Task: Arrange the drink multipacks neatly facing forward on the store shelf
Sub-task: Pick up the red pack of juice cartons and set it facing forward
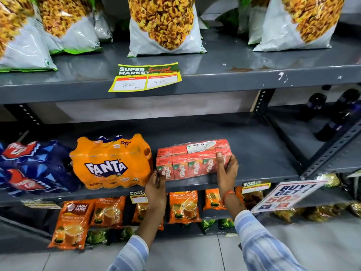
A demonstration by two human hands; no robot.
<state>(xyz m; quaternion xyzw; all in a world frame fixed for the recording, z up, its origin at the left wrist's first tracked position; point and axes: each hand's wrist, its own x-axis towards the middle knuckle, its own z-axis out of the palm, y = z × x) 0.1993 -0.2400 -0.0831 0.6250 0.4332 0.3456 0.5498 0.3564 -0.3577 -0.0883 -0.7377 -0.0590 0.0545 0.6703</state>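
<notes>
Maaza multipack [192, 160] on middle shelf [263, 153], front edge, just right of Fanta multipack [112, 163]. Left hand [156, 184] grips its left end; right hand [227, 169] clasps its right end.

The left hand [156, 184] and right hand [227, 171] grip opposite ends of the red Maaza pack [192, 159] on the grey middle shelf [254, 153]. The pack sits slightly skewed near the front edge. An orange Fanta pack [111, 163] stands just beside it on the left, with a blue Thums Up pack [33, 167] further left. Tea pouches [183, 206] fill the shelf below.
</notes>
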